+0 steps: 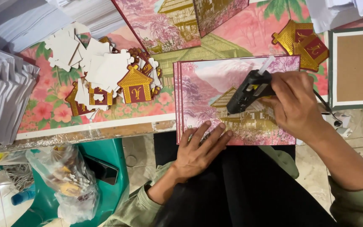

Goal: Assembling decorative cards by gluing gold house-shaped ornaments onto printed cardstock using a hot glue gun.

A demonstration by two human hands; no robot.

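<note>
Left hand (pixel 200 149) laid flat, open, on pink card stack (pixel 236 98); black glue gun (pixel 248 90) gripped by right hand (pixel 297 105). Risk judged: fingers burned, print smeared by dripped glue.

I see a clear plastic bag (pixel 70 180) sagging on the teal plastic chair (pixel 118 168) at lower left, stuffed with small white and gold cut-out pieces. On the table's left half lies a heap of house-shaped labels (pixel 135 86): gold roofs, dark red panels with a gold emblem, many flipped to show plain white backs. Two more of these house-shaped labels (pixel 301 44) rest near the upper right, overlapping, on the pink printed sheet. At the far right edge sits a rectangular box lid (pixel 358 67), white border, brown cardboard inside. I see no screens or wall signs.
</note>
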